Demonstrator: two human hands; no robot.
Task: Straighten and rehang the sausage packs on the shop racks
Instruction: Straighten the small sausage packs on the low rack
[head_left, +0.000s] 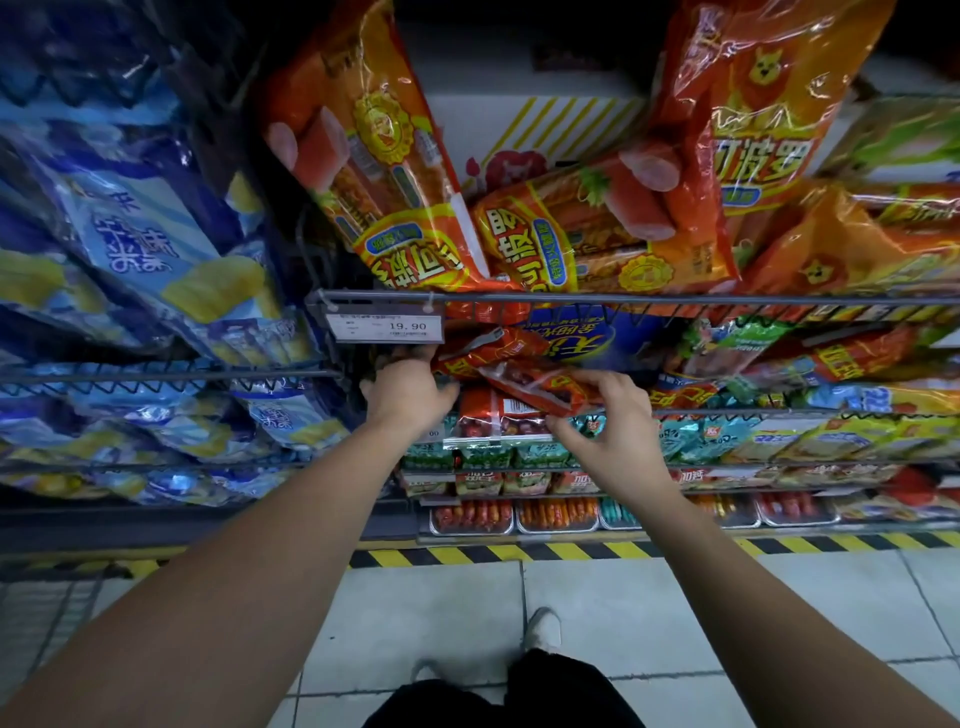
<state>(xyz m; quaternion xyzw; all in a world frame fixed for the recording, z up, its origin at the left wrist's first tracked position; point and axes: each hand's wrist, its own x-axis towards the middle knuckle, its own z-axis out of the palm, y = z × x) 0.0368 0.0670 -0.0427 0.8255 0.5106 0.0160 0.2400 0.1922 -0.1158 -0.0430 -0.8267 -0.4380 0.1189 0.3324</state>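
Reaching up at centre frame, the left hand (410, 397) curls its fingers into the wire rack (571, 299) just below a price tag (385, 327) reading 19.90; whether it grips anything is hidden. Right of it, the right hand (615, 421) pinches a red sausage pack (530, 384) between thumb and fingers. The pack's long axis runs crosswise, sloping down to the right.

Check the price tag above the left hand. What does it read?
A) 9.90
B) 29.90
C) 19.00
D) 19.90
D: the tag hanging from the rail reads 19.90, just above the left hand; beside it, the right hand pinches a red pack.
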